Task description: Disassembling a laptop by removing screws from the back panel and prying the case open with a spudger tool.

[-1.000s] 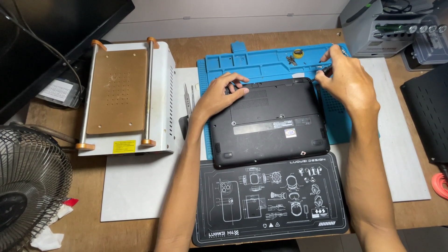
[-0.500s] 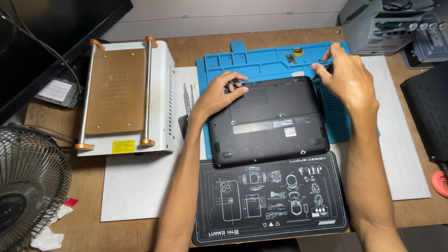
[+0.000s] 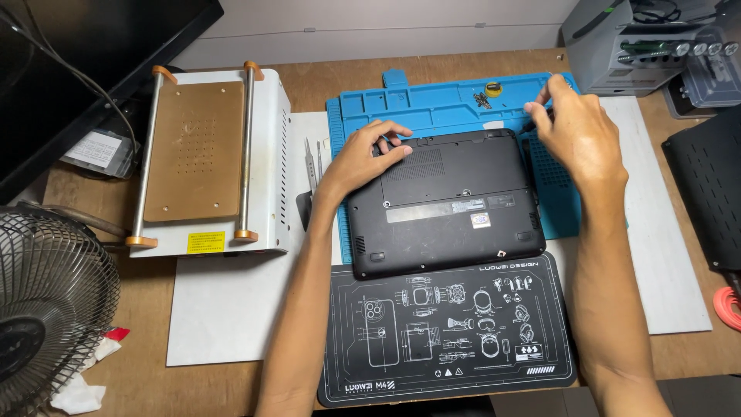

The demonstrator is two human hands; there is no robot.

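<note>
laptop point(image 3: 448, 202): showing a matt black plastic underside
blue mat point(image 3: 432, 104): looking like soft, matt rubber
black mat point(image 3: 448, 332): lying matt and smooth
bench point(image 3: 139, 371): showing brown wood
hot plate point(image 3: 197, 150): wearing dull coppery metal
fan point(image 3: 46, 305): showing wire metal grille

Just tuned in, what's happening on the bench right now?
A person has a black laptop lying bottom-up, partly on a blue work mat and partly on a black printed mat. The left hand rests on the laptop's rear left corner. The right hand is raised at the rear right corner, fingertips pinched; whether it holds anything is too small to tell. A few small parts lie on the blue mat.
</note>
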